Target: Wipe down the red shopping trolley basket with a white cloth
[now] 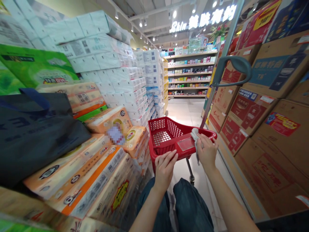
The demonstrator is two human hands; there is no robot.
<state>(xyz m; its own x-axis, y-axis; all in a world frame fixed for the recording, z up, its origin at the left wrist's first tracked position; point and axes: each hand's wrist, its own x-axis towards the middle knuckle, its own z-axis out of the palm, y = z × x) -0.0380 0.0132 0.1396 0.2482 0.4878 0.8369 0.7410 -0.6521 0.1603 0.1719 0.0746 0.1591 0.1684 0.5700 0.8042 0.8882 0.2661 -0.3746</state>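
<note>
Framing the bottom edge, the person's knees in blue jeans (190,206) point down a supermarket aisle. Just beyond them, the left hand (165,167) lies on the near rim of a red shopping basket (154,145), its fingers straight and pressed together, touching the plastic without curling around it. The right hand (207,152) closes around a pale cloth (195,134), thumb and fingers pinching it against the rim's right corner. The basket sits low on the tiled floor between the two hands, its mesh interior in plain view, and a grey pull handle (233,64) rises on a pole from its far right side. To the left, orange tissue packs (96,167) are stacked beside the basket, with a dark bag (31,132) lying on top of them and white packs (108,64) piled higher behind. Cardboard boxes (265,106) line the right side. Stocked shelves (188,74) stand at the aisle's far end beneath a lit sign (205,19).
</note>
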